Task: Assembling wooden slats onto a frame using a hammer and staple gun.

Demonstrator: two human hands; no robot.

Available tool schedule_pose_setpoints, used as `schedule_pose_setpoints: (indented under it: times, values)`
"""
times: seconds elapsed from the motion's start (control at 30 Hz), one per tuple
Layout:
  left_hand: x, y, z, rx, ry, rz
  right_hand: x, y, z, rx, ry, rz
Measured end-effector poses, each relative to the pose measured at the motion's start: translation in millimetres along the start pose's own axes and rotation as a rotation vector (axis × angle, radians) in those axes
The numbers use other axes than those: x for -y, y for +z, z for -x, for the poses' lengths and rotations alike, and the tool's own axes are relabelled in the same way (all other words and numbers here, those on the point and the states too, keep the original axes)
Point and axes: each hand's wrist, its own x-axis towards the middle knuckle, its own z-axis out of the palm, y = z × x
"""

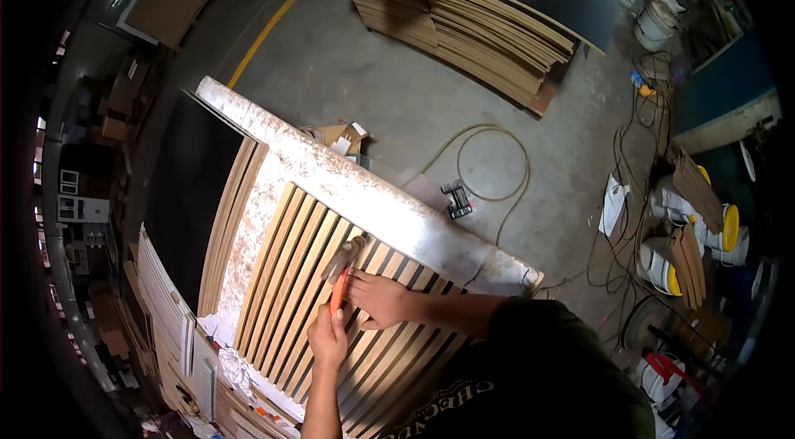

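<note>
A hammer with an orange handle (pixel 338 290) and a worn metal head (pixel 348 253) is over the slatted wood panel (pixel 290 265). My left hand (pixel 328 336) is closed around the lower part of the handle. My right hand (pixel 379 298) lies on the slats just right of the hammer, fingers stretched out and thumb apart; its fingertips come close to the handle, and I cannot tell whether they touch it. Light wood slats alternate with dark gaps across the panel, which lies on a pale, stained work table (pixel 331 172). My right arm and dark shirt cover its lower right part.
Dark boards (pixel 195 182) are stacked left of the panel. Beyond the table, a large board stack (pixel 472 25) stands on the floor near a looped hose (pixel 527 159) and a black tool-like object (pixel 456 199). Cables (pixel 633 132) and buckets (pixel 660 267) line the right side.
</note>
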Motion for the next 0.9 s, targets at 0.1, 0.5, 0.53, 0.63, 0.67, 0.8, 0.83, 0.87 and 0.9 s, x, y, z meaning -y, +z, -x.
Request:
schedule_pose_setpoints:
  times: [0.1, 0.5, 0.53, 0.63, 0.67, 0.8, 0.83, 0.87, 0.9]
  values:
    - [18.2, 3.4, 18.0, -0.104, 0.114, 0.020, 6.6, -33.9, -1.7, 0.164, 0.033, -0.054]
    - [-13.9, -5.0, 41.1, -0.001, 0.011, 0.059, 23.1, -12.4, 33.4, -0.031, 0.044, 0.008]
    - [-19.5, -5.7, 45.5, -0.027, -0.005, 0.102, 28.1, -10.5, 39.5, -0.030, 0.043, 0.016]
    - [-3.8, 16.4, 50.3, -0.094, 0.042, 0.149, 36.4, -5.6, 49.9, -0.058, 0.084, 0.026]
    - [-3.4, 21.3, 46.3, -0.021, 0.036, 0.005, 36.0, -5.0, 50.2, -0.061, 0.088, 0.030]
    - [-8.7, 29.1, 31.5, 0.112, -0.043, -0.101, 28.1, 2.9, 50.0, -0.106, 0.064, 0.036]
    - [-12.9, 26.5, 35.0, 0.120, -0.033, -0.106, 30.6, 3.1, 49.3, -0.062, 0.073, 0.032]
    - [-16.6, 23.6, 40.1, 0.074, -0.013, -0.040, 32.3, 3.4, 50.6, -0.018, 0.081, 0.027]
    - [-18.1, 23.1, 43.9, 0.028, 0.005, 0.026, 30.1, 3.1, 54.5, -0.086, 0.067, 0.031]
